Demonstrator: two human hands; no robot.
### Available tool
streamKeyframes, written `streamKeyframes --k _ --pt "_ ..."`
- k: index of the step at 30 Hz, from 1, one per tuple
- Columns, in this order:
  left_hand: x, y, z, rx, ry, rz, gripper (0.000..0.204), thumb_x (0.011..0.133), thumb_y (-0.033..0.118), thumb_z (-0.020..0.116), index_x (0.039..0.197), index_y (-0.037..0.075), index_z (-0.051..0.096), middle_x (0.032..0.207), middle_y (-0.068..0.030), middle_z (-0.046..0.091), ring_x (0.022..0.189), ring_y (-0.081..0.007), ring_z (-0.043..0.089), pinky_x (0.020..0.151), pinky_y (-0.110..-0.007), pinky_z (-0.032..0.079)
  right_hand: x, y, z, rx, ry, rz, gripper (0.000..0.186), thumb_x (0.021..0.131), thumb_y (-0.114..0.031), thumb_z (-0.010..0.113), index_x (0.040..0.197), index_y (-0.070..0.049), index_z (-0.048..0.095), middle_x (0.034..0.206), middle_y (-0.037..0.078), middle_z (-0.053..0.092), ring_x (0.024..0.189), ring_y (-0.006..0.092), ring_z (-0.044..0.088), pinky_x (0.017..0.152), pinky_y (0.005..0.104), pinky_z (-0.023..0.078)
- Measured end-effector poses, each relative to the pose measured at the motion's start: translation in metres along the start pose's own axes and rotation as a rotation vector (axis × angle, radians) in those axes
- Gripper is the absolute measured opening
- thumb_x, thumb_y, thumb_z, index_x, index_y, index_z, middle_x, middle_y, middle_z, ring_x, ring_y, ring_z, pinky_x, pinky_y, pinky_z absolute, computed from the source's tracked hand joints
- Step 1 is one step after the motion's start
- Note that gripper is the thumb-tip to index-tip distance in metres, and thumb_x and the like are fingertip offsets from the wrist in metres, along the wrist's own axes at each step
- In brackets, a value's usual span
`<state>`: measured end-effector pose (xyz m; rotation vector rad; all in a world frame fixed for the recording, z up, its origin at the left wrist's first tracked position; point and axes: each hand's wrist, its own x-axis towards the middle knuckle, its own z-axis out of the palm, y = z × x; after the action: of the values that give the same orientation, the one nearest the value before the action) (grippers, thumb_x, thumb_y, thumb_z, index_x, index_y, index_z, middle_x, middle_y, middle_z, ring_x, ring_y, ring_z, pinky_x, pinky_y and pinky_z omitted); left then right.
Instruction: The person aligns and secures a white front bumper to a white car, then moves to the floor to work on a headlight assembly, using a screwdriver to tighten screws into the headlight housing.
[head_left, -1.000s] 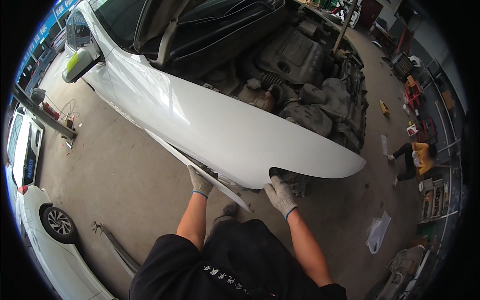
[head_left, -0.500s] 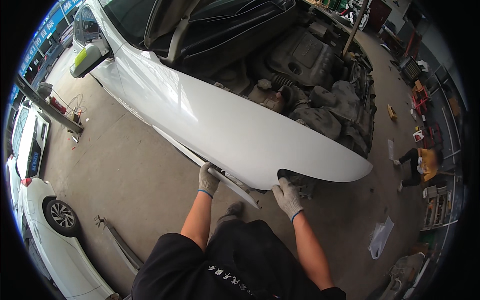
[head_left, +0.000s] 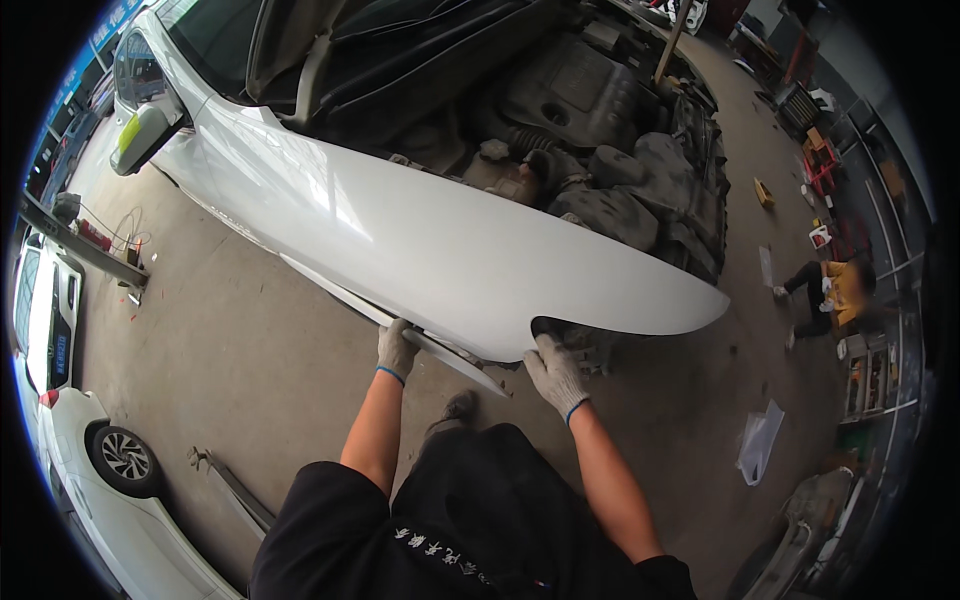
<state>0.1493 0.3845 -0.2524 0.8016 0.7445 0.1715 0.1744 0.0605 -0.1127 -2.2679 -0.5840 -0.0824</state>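
A white front fender (head_left: pixel 430 235) lies along the near side of a white car with its engine bay exposed. My left hand (head_left: pixel 397 347), in a pale knit glove, is closed at the fender's lower edge, where a narrow white strip (head_left: pixel 465 364) juts out toward me. Its fingertips are hidden behind the panel. My right hand (head_left: pixel 556 372), gloved alike, grips the fender's edge at the rear corner of the wheel-arch cutout, with some fingers tucked out of sight.
Beyond the fender is the dusty engine bay (head_left: pixel 590 130). At left stand a post (head_left: pixel 85 245) and another white car (head_left: pixel 95 500), near a long dark bar (head_left: pixel 230 490) on the floor. A person in yellow (head_left: pixel 845 290) crouches at right, near clear plastic sheeting (head_left: pixel 762 440).
The view has shifted, so the car and fender sit slightly higher and further left. Both hands keep their places on the fender's edge. The person in yellow has changed posture.
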Motion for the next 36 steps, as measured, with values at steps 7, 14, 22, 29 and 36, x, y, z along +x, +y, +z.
streamKeyframes --k 7,14,22,29,36 --pt "-0.038 -0.009 0.022 0.330 0.037 -0.156 0.069 0.082 0.029 0.069 0.138 0.005 0.036 0.115 -0.0183 0.062 0.090 -0.0322 0.070 0.073 -0.047 0.062 0.000 -0.009 -0.005 -0.001 -0.020 0.055 0.021 0.092 -0.021 0.058 0.097 -0.001 0.059 0.095 0.025 0.064 0.094 0.0448 0.061 0.080 0.0525 0.048" --pt "-0.043 -0.023 0.016 0.452 -0.251 -0.193 0.020 0.086 0.016 0.071 0.099 0.001 0.068 0.088 -0.0138 0.069 0.080 -0.0237 0.071 0.072 -0.041 0.062 -0.002 -0.009 -0.005 0.017 0.071 0.047 0.022 0.090 -0.019 0.062 0.104 -0.002 0.063 0.094 0.025 0.065 0.098 0.0430 0.061 0.087 0.0522 0.048" --pt "-0.048 -0.016 -0.005 1.030 -0.413 0.118 0.021 0.079 0.000 0.082 0.098 0.002 0.074 0.088 -0.0064 0.075 0.085 -0.0125 0.070 0.075 -0.032 0.058 -0.094 -0.010 0.027 0.058 -0.025 0.354 0.025 0.093 -0.022 0.063 0.111 -0.006 0.066 0.102 0.019 0.070 0.098 0.0389 0.067 0.084 0.0482 0.054" --pt "-0.056 -0.011 -0.010 0.627 -0.508 -0.113 0.021 0.086 0.005 0.075 0.104 -0.005 0.071 0.104 -0.0147 0.073 0.097 -0.0226 0.071 0.087 -0.039 0.060 -0.049 -0.027 0.104 -0.124 -0.335 0.099 0.039 0.091 -0.028 0.059 0.126 -0.009 0.059 0.113 0.018 0.066 0.106 0.0361 0.063 0.094 0.0463 0.050" --pt "-0.054 -0.019 -0.023 0.359 -0.361 -0.305 0.036 0.090 0.010 0.054 0.118 -0.012 0.061 0.115 -0.0236 0.067 0.106 -0.0358 0.068 0.094 -0.048 0.059 -0.005 -0.025 0.132 -0.158 -0.630 0.085 0.031 0.092 -0.027 0.058 0.116 -0.008 0.064 0.103 0.019 0.069 0.102 0.0360 0.066 0.090 0.0483 0.051"
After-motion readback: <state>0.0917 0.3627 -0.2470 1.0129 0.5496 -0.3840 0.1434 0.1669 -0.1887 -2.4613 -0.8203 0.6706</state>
